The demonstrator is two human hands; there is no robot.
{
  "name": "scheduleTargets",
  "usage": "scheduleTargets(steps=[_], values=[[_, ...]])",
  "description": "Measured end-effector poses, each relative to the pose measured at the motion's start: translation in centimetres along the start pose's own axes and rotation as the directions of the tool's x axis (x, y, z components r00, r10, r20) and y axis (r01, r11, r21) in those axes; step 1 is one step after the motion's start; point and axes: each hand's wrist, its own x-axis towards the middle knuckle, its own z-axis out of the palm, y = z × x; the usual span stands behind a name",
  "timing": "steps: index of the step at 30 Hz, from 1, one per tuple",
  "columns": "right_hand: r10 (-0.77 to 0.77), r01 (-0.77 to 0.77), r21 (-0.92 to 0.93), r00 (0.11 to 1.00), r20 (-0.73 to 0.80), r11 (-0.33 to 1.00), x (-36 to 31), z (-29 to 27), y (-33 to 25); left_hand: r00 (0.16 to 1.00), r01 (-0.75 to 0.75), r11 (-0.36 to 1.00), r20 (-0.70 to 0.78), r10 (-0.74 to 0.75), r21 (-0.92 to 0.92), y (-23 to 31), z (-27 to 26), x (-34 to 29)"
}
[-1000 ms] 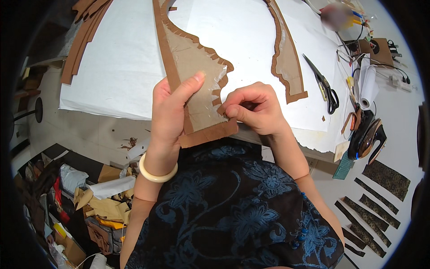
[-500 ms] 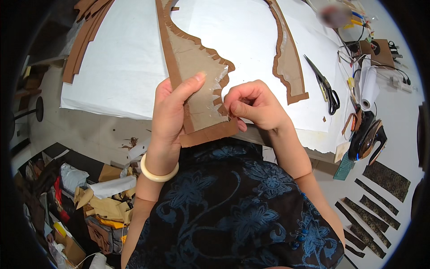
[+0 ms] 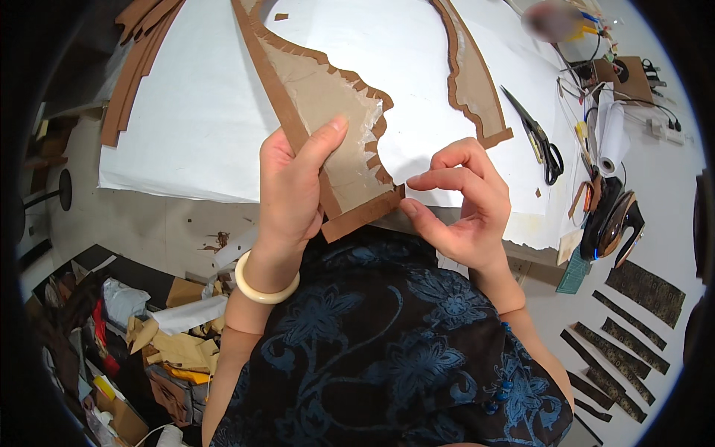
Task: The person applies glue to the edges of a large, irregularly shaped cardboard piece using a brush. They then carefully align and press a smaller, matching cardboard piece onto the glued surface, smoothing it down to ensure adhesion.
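Observation:
A curved brown leather piece [image 3: 316,97] with beige backing stretches from the far side of the table to its near edge, its rim folded over and snipped into small tabs along the wavy side. My left hand [image 3: 290,182] grips its near end, thumb on top of the backing and fingers underneath. By the near right corner of that end is my right hand [image 3: 473,205], thumb and index finger apart and their tips just beside the corner; nothing shows between them. The piece's other arm [image 3: 477,89] lies on the white paper to the right.
Black scissors [image 3: 538,138] lie on the white table paper [image 3: 179,127]. Brown leather strips [image 3: 138,89] are stacked at the far left. An iron [image 3: 622,227] and a paper roll [image 3: 614,141] stand at the right. Scraps [image 3: 182,350] heap up at lower left; patterned strips [image 3: 625,343] lie lower right.
My right thumb and fingers have come off the corner and spread, the hand shifting right. The near end of the leather piece has swung slightly right and its end strip is tilted more.

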Motion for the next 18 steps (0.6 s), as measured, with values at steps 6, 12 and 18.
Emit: scheduleTargets(steps=[6,12,18], values=[[-0.052,0.040,-0.131,0.995,-0.089,0.991,-0.9,0.6,0.6,0.997,-0.075,0.995,0.002,0.075,0.072,-1.2,1.1,0.3],[-0.126,0.069,-0.346,0.982,-0.143,0.936,-1.5,0.4,0.5,0.986,-0.165,0.965,0.026,0.163,0.205,-2.5,1.7,0.3],[-0.242,0.132,-0.577,0.963,-0.118,0.806,-1.9,0.0,0.5,0.959,-0.282,0.924,0.069,0.274,0.258,-3.3,2.6,0.6]])
